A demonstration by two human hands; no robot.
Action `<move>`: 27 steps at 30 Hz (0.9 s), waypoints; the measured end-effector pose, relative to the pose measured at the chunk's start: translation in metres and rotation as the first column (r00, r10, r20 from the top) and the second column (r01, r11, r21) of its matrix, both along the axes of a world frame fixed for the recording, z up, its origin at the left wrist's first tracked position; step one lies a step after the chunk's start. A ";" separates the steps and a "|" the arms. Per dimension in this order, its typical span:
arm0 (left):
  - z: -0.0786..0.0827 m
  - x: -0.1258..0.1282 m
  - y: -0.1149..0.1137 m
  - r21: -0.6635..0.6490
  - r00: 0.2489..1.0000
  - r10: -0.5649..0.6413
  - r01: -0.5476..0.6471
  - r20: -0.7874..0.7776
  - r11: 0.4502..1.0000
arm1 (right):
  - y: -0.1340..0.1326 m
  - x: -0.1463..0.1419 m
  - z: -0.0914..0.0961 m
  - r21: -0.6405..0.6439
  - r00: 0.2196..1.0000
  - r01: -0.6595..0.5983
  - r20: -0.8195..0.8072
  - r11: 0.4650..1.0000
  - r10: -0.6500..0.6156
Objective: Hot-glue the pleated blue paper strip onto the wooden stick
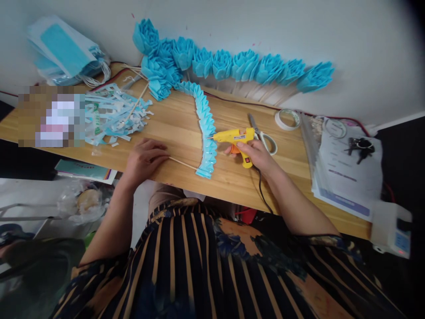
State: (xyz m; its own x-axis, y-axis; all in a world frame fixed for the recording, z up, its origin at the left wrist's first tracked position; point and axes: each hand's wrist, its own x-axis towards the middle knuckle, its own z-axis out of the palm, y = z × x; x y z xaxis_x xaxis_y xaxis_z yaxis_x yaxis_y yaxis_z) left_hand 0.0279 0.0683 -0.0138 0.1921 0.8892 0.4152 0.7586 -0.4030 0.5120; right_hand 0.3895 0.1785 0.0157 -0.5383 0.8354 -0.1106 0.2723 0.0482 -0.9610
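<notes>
My right hand (254,155) is closed round a yellow hot glue gun (234,135). The gun's nozzle points left, over a long pleated light-blue strip (205,119) that curves across the table. Whether the tip touches the strip, I cannot tell. My left hand (149,157) pinches one end of a thin wooden stick (182,162) near the table's front edge. The stick's other end meets the bottom end of the strip. The strip's upper end reaches a cluster of blue folded flowers (162,71).
Blue flowers on sticks (245,65) lean along the wall. Scissors (264,136), a tape roll (287,119) and papers with keys (352,173) lie right. Cut scraps (114,115) and a stack of face masks (66,48) are left. The gun's black cord (262,190) hangs over the front edge.
</notes>
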 end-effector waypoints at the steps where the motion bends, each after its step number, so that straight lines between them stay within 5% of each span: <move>1: 0.000 0.000 0.000 -0.007 1.000 0.006 -0.006 -0.002 1.000 | 0.000 0.000 -0.001 0.004 1.000 -0.009 0.017 1.000 0.009; 15: -0.002 0.001 0.000 0.006 1.000 0.015 -0.015 0.016 1.000 | -0.001 -0.003 0.001 -0.020 0.999 0.027 0.041 0.999 -0.026; 27: -0.004 0.001 0.001 0.025 1.000 -0.002 0.002 0.001 1.000 | 0.010 0.002 0.003 -0.173 0.968 0.166 -0.157 0.971 -0.194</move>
